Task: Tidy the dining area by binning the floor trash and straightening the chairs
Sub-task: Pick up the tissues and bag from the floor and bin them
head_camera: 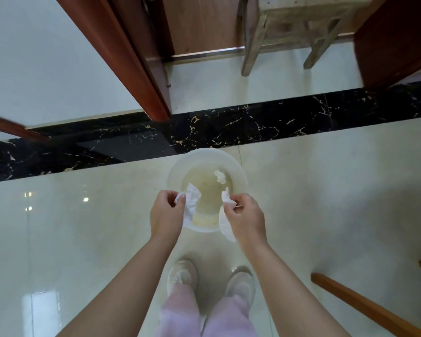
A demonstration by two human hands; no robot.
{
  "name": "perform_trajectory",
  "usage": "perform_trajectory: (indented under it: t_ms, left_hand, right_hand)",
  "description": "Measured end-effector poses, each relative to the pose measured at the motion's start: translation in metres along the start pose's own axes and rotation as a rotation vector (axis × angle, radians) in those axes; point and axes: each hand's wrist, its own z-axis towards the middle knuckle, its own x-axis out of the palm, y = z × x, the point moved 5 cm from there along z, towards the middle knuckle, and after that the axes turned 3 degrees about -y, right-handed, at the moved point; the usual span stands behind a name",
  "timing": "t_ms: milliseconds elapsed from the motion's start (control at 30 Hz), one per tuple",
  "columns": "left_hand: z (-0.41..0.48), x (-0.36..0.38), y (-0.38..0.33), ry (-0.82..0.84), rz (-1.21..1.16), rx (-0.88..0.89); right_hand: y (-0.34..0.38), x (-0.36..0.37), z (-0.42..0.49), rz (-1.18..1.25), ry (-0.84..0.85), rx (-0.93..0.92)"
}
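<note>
Two crumpled tissues hang over the bin (206, 154) at mid-frame: my left hand (165, 212) pinches the left tissue (192, 200), my right hand (244, 215) the right tissue (229, 203). Binning step, I judge; next, both grips must loosen.

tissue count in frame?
3 tissues: one pinched in the left hand, one in the right hand, both over the bin; one lying inside it. Others may be hidden.

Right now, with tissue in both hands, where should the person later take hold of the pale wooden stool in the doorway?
Likely the seat edge of the stool, on both sides, coming from the near tiled side. It stands upright across the threshold with its legs splayed toward the camera, so the seat is the highest open part, and the door frame hems in one side.
</note>
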Motion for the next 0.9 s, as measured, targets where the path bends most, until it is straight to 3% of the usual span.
perform_trajectory:
  t_ms: [167, 300, 667, 900]
  left_hand:
    - [-0.003, 0.001, -0.009, 0.058, -0.021, -0.002]
    - [-0.014, -0.009, -0.022, 0.098, 0.039, 0.065]
    - [-0.089, -0.053, -0.137, 0.054, 0.365, 0.687]
    - [-0.168, -0.088, -0.23, -0.057, 0.375, 0.939]
  right_hand:
    - [0.008, 0.003, -0.003, 0.051, 0.074, 0.032]
    - [0.02, -0.009, -0.016, -0.07, 0.076, -0.048]
    - [0.109, -0.093, -0.069, -0.341, -0.23, -0.415]
    - [0.17, -0.175, -0.126, -0.427, -0.419, -0.489]
